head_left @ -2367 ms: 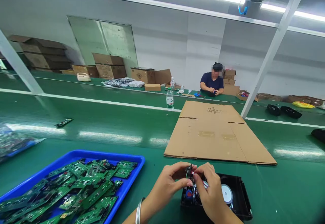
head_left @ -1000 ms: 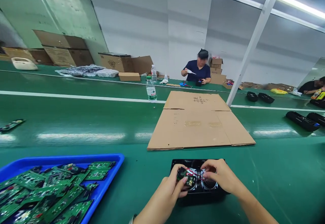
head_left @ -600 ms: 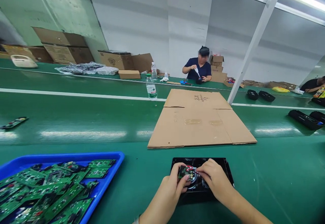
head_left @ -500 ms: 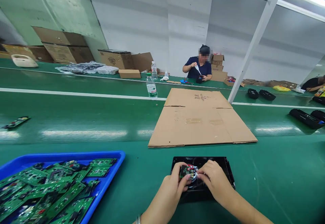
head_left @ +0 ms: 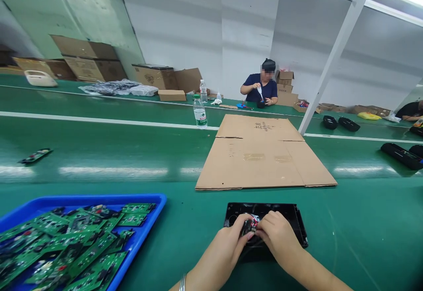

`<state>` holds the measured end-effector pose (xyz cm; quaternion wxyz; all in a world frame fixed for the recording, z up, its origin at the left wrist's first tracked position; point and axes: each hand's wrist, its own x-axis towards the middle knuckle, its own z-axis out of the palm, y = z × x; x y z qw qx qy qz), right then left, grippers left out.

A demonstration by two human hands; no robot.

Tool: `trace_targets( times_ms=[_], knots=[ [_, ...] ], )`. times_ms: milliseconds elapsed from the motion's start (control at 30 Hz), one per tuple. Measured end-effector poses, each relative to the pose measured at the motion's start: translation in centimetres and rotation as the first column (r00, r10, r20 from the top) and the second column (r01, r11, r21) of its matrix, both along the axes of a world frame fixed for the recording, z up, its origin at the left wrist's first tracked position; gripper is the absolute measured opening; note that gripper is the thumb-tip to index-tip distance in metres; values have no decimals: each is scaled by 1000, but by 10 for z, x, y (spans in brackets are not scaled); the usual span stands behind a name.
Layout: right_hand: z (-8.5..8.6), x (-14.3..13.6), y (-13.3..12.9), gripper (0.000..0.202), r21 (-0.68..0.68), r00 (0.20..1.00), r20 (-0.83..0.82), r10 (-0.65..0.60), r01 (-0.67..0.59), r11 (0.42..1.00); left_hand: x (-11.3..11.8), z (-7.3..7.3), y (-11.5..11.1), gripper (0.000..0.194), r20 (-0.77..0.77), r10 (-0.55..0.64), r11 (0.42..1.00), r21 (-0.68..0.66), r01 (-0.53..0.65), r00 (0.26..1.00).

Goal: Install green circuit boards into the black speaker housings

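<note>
My left hand is closed on a small circuit board with red wires, now turned so that little of its face shows. Against the board's right side my right hand is closed in a pinch; what lies between its fingertips is too small to make out. Both hands are above a shallow black plastic housing, which lies on the green bench. Part of that housing is hidden behind my hands and forearms.
A blue tray piled with green circuit boards stands at the left. Beyond the housing lies a flat cardboard sheet. A water bottle stands behind it. Black housings lie at the right, and a co-worker sits across.
My left hand has tilted the circuit board, so its green face has mostly gone from sight. My right hand stays pinched at its edge. The whole view has shifted slightly.
</note>
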<state>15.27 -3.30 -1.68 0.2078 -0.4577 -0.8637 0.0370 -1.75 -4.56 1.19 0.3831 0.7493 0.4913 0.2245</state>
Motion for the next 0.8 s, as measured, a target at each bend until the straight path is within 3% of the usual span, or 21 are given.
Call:
trace_targets(
  times_ms=[167, 567, 800],
  knots=[
    [17, 5, 2, 25, -226, 990, -129, 49, -78, 971, -7, 11, 3, 27, -9, -91, 996, 22, 91, 996],
    [13, 5, -1, 9, -223, 988, -151, 17, -51, 974, -5, 8, 5, 25, 140, -50, 997, -51, 58, 989],
    [19, 6, 4, 15, -432, 961, -242, -134, 16, 901, -12, 17, 2, 26, -47, 40, 994, -102, -44, 998]
  ],
)
